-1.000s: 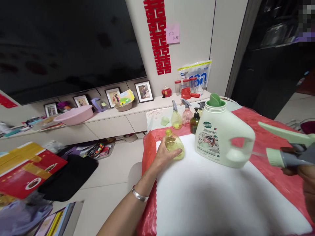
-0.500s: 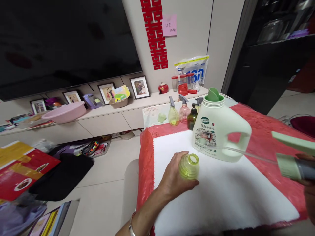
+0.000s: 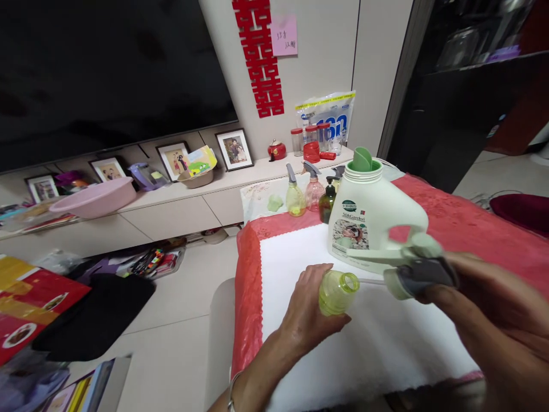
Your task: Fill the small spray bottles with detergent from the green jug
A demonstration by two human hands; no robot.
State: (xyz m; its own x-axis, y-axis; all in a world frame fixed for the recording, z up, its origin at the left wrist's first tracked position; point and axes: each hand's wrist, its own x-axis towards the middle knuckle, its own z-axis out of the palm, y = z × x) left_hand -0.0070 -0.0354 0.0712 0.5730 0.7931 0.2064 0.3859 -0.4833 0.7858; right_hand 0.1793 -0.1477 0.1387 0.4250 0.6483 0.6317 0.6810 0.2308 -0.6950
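My left hand [image 3: 302, 312] is wrapped round a translucent yellow-green spray bottle [image 3: 337, 294], which leans to the right with its uncapped neck facing my right hand. Held in my right hand [image 3: 476, 309] is a green and grey trigger spray head [image 3: 418, 272]. Its thin clear tube points left, and the tube's end is at or in the bottle's mouth; I cannot tell how deep. Just behind both hands stands a large pale green detergent jug [image 3: 373, 209], with a darker green scoop-like piece [image 3: 362, 159] in its opening.
A white cloth [image 3: 295, 246] lies over a red table cover [image 3: 246, 286]. Behind the jug are a yellow-green spray bottle [image 3: 295, 197], a pink spray bottle [image 3: 314, 194] and a dark green pump bottle [image 3: 328, 203]. A low cabinet [image 3: 180, 214] with picture frames runs along the wall.
My right hand has brought the spray head in from the right edge, leftward to the bottle, and the tube now meets its mouth. The bottle has tilted to the right.
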